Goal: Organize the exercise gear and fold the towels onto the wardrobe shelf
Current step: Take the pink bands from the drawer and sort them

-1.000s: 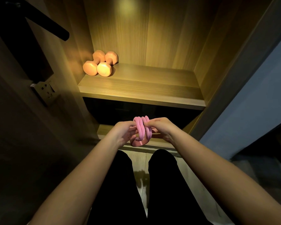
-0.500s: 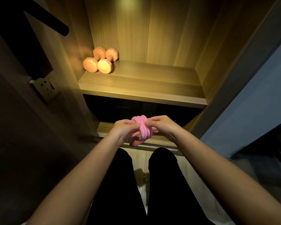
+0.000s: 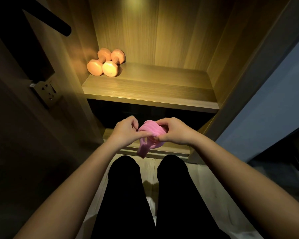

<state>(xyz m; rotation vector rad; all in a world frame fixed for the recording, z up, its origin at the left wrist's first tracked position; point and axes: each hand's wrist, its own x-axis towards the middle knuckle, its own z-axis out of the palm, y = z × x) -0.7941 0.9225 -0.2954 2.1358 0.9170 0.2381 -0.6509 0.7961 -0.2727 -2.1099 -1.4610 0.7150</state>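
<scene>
Pink band (image 3: 151, 129): a soft pink length wound into a bundle of several loops, held in the air between the two hands; one loose end hangs down below them.
Right hand (image 3: 175, 131): fingers curled over the top of the bundle and thumb under it, gripping its right side.
Left hand (image 3: 126, 131): fingers bent, thumb reaching across to the bundle's left edge and pinching the band there.
Lower shelf (image 3: 171, 150): just beyond and below the hands, its front edge behind the hanging end.
Wardrobe shelf (image 3: 154, 87): above and beyond the hands, lit warm from overhead.
Dumbbells (image 3: 105, 63): two orange-pink ones side by side, touching, in the far left corner of that shelf, well apart from the hands.
Wall socket (image 3: 47, 91): on the dark panel far to the left of the left hand.
Legs (image 3: 126, 187): in black trousers, below the hands and between the forearms.
</scene>
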